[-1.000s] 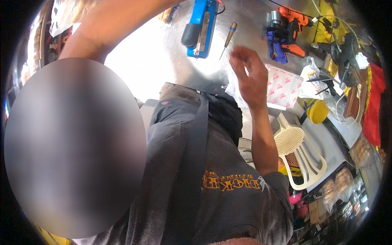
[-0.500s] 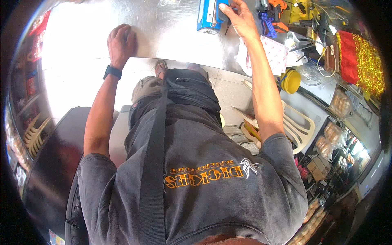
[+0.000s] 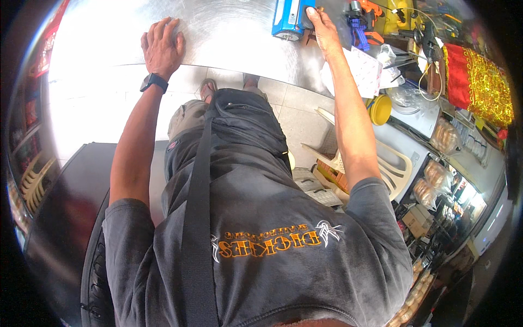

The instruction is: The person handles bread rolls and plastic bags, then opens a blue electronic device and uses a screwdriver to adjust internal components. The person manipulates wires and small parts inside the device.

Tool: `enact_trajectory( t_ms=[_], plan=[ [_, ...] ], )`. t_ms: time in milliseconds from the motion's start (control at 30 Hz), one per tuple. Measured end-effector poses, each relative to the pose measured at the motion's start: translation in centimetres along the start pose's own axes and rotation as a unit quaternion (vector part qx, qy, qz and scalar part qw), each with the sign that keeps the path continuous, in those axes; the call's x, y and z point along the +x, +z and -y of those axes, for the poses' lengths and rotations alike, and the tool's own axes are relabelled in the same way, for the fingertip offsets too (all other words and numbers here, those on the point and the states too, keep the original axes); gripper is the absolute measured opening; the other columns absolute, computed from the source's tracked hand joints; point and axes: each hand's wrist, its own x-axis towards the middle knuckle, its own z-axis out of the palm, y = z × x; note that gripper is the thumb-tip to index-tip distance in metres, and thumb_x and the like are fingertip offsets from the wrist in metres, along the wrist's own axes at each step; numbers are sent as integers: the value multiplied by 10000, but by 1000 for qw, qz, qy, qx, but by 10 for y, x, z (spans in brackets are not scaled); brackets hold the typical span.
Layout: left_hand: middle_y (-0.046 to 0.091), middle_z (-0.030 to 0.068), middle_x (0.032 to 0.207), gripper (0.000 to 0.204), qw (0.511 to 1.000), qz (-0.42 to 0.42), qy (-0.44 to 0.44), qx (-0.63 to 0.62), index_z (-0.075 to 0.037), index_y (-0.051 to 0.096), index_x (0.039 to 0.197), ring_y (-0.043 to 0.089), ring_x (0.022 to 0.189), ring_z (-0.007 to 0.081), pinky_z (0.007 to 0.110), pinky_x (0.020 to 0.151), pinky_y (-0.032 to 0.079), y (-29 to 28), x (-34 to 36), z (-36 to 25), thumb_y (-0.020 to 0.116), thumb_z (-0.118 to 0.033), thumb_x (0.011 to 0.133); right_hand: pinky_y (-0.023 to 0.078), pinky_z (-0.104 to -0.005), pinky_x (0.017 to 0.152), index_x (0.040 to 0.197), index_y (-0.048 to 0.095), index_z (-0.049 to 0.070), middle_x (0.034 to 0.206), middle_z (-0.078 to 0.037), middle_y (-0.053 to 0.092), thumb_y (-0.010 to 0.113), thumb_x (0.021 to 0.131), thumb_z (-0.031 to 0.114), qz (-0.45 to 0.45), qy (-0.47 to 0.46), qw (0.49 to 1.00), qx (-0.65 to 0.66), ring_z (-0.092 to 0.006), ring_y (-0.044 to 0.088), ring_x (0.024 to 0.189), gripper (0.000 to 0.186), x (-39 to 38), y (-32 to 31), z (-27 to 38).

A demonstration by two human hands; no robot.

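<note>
My left hand (image 3: pixel 163 46) rests on the shiny metal tabletop (image 3: pixel 229 32), fingers spread and holding nothing. At the far side my right hand (image 3: pixel 325 34) grips the right side of a blue box-shaped device (image 3: pixel 291 20). The device has a silvery panel and a round fitting at its near end. My thumb lies on its dark edge, and the other fingers are partly hidden. The top of the device is cut off by the picture's edge.
Right of my right hand lie purple-blue and orange tools (image 3: pixel 359 32) and paper sheets (image 3: pixel 362 71). A yellow round container (image 3: pixel 379 110), a red and gold cloth (image 3: pixel 474 82) and cables stand further right. A cream plastic chair (image 3: pixel 395 163) is below the table edge.
My left hand's fingers have gone from curled to spread on the tabletop. The view has shifted slightly; the blue device appears further right and a little tilted, with my right hand still on it.
</note>
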Motion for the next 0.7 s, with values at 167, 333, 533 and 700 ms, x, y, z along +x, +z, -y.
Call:
enact_trajectory(
  t_ms=[167, 333, 533, 700],
  plan=[
    [517, 14, 1486, 431, 1000, 0, 1, 23, -233, 582, 1398, 405, 1433, 255, 542, 1213, 240, -2, 0, -1, 574, -332, 979, 379, -417, 1143, 1425, 553, -28, 1414, -249, 592, 725, 822, 707, 3, -9, 999, -30, -339, 513, 1372, 966, 6, -8, 9],
    [521, 24, 1481, 434, 1000, -15, 14, 11, -230, 580, 1402, 407, 1431, 256, 554, 1206, 243, 2, 0, 0, 577, -326, 978, 501, -388, 969, 1303, 637, 29, 1270, -73, 675, 558, 1017, 492, -25, 19, 998, -60, -224, 637, 1108, 550, -6, -14, 73],
    [527, 27, 1475, 434, 1000, -17, 11, 16, -231, 574, 1409, 405, 1435, 257, 558, 1208, 237, 1, -1, -1, 563, -331, 987, 372, -417, 1160, 1470, 500, -44, 1440, -275, 564, 736, 808, 702, -27, -28, 996, -80, -354, 509, 1385, 1024, 14, -3, -4],
    [529, 25, 1473, 437, 999, -8, 6, 39, -226, 573, 1408, 409, 1431, 261, 555, 1208, 235, 3, -2, 1, 555, -344, 988, 366, -421, 1168, 1471, 491, -60, 1462, -280, 542, 729, 803, 717, 6, -12, 996, -89, -356, 497, 1399, 1052, 6, -8, 7]
  ],
)
